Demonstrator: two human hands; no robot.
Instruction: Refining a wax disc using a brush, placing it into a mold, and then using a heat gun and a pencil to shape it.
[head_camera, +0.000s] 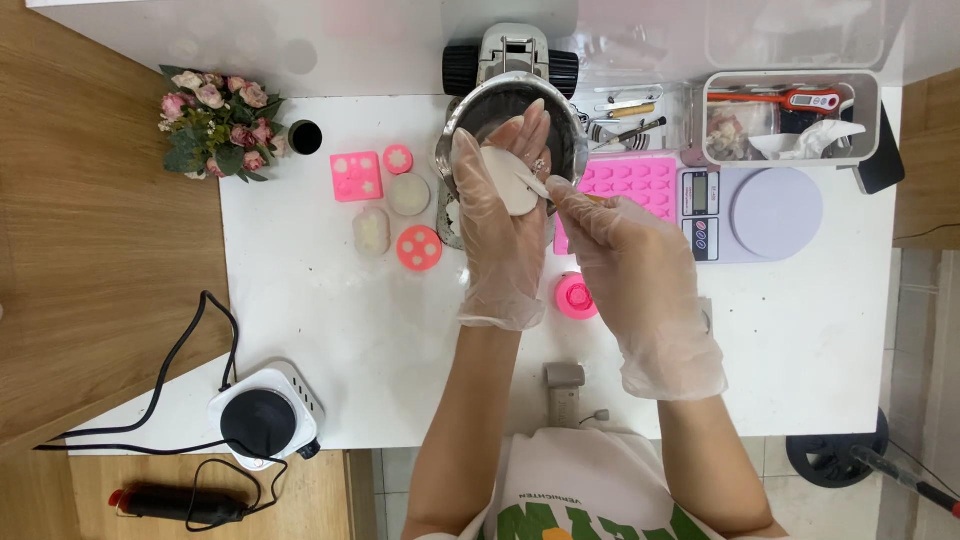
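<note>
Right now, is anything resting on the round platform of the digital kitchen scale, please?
No, the round platform of the digital kitchen scale is bare; both gloved hands work over the metal bowl.

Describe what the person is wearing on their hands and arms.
Both the left hand and the right hand wear thin, clear, loose-fitting disposable plastic gloves that crinkle and flare open just past the wrists. The forearms are bare, with no sleeves, watches or bracelets visible.

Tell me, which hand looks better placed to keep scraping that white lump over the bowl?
Probably the right hand: it holds the small blade with its tip against the white lump. The left hand cradles that lump above the metal bowl.
</note>
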